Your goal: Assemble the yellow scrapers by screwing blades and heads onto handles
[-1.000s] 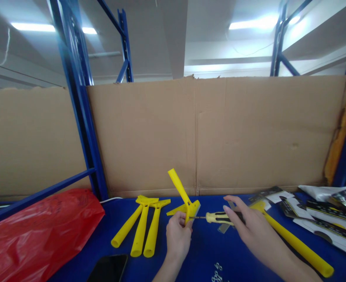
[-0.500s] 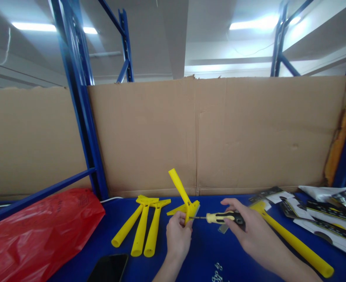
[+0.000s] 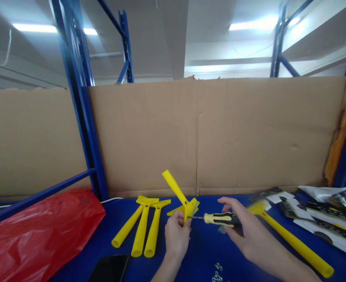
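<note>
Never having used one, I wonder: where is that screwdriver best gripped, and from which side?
Grip the screwdriver by its thick handle, probably from the right: the slim shaft points left at the yellow tool in the left hand.

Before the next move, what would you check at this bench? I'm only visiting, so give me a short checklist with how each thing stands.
1. Left hand has a grip on the yellow plastic tool with a tubular handle: ok.
2. Tip of the cream-and-black-handled screwdriver is at the tool's head: ok.
3. Tip is properly seated: cannot tell, too small.
4. Right hand has a firm grip on the screwdriver: cannot tell; the forefinger stands clear of the handle and other fingers are hidden.
5. Dark, flat rectangular phone is apart from both hands: ok.
6. Small shiny pieces all visible: cannot tell; the frame's lower edge cuts them off.
</note>
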Tool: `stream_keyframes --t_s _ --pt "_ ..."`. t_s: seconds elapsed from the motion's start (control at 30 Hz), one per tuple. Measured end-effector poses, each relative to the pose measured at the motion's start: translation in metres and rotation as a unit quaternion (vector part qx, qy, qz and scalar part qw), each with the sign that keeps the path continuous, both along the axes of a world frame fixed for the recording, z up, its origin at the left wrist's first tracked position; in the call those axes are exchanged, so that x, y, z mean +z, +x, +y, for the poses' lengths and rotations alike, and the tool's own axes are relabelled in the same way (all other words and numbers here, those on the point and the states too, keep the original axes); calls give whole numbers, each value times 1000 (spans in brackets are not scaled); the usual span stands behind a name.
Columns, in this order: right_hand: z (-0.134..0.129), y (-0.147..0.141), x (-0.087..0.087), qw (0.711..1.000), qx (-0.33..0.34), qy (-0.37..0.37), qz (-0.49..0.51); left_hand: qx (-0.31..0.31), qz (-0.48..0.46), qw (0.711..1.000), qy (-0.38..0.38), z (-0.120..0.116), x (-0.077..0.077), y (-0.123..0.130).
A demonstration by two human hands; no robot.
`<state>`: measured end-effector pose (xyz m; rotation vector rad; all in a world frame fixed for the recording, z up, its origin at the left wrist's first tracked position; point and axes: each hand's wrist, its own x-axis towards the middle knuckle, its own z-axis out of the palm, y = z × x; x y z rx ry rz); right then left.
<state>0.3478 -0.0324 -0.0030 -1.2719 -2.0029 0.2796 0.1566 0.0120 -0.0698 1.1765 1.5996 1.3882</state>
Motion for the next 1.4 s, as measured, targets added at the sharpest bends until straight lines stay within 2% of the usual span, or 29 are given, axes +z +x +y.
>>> stream_keyframes --t_s 0.13,0.43,0.6,0.83,0.97,1.1,1.23,1.4 --pt "1 1 4 1000 10 7 17 -2 30 999 13 1 -2 -1" --pt "-7 -1 13 998 0 27 -53 -4 31 999 -5 -3 4 1" --pt "-6 -5 12 995 -36 -11 -92 -9 9 1000 24 -3 6 1" --pt "-2 -8 5 996 -41 -39 -71 2 -4 1000 28 -1 5 0" --pt "-3 -5 6 998 -9 13 -53 5 -8 1000 21 -3 2 3" --pt "-5 -5 10 998 24 18 -55 10 63 997 47 -3 -1 2" --pt "-5 -6 12 999 10 -3 -31 29 125 989 76 -2 -1 -2" --pt "-4 -6 13 999 -12 -48 9 35 147 984 92 -4 0 -2"
